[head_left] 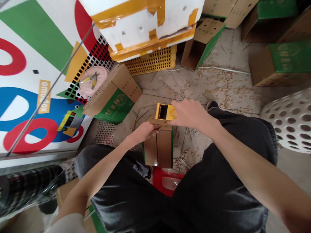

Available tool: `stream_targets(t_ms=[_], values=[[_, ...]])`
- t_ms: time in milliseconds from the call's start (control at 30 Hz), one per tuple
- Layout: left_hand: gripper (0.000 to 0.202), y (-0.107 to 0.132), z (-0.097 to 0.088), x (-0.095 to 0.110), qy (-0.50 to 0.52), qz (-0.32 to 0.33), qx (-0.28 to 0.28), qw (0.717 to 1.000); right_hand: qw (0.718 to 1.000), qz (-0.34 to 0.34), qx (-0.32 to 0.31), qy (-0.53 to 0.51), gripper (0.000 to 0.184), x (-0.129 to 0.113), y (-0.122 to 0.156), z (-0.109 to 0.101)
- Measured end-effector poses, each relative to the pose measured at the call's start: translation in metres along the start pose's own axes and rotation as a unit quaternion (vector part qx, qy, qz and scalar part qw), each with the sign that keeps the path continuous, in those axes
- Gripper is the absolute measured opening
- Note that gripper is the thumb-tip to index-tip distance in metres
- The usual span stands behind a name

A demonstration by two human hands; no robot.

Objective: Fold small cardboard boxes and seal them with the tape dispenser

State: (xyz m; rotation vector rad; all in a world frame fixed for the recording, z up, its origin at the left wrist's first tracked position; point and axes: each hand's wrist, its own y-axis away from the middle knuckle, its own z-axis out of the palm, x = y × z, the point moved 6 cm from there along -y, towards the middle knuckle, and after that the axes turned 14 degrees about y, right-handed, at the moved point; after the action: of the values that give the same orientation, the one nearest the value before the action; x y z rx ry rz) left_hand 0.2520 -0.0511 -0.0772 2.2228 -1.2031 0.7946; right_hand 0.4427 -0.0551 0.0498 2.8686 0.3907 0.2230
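Holding a yellow hand tool (166,111) w/ dark window, approx. dead centre: R hand (188,113), grip clamped round tool's 3 o'clock end. R fingertips mostly hidden, so exact hold unclear. Tool is at top of a small cardboard box (157,147), just toward 6 o'clock from centre, b/w the knees; can't tell if tool & box touch. L hand (145,131) is on box's upper edge, approx. 11 o'clock side; L fingers partly hidden, can't tell if that grip pinches or only presses. Box's green sides show as thin strips; shiny bit at its 6 o'clock end too small to ID.

Red plastic item (161,184) at 6 o'clock, mostly hidden by box & trousers. Flattened carton stack (115,106) at 9-10 o'clock, print too blurred to read. Beyond it, pliers (93,79) on a pink round top (101,72). White foam box (130,31) w/ amber tape at 12 o'clock, top cut off by frame; yellow crate (152,61) below it, upper pt. hidden. White perforated basket (296,123) at 3 o'clock & black roll (31,185) at 8 o'clock, both cut off.
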Motion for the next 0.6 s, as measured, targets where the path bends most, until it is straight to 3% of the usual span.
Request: stream_targets(t_ms=[300, 467, 600], values=[[0.039, -0.008, 0.013, -0.019, 0.111, -0.016, 0.105, 0.988, 1.000, 0.001, 0.006, -0.001, 0.058, 0.001, 0.002, -0.002], [0.047, -0.012, 0.015, -0.028, 0.071, -0.087, 0.174, 0.978, 1.000, 0.001, 0.010, -0.005, 0.058, 0.001, 0.004, -0.003], [0.047, -0.016, 0.015, -0.028, 0.057, -0.111, 0.194, 0.973, 1.000, 0.002, 0.011, -0.010, 0.059, 0.002, 0.004, -0.001]])
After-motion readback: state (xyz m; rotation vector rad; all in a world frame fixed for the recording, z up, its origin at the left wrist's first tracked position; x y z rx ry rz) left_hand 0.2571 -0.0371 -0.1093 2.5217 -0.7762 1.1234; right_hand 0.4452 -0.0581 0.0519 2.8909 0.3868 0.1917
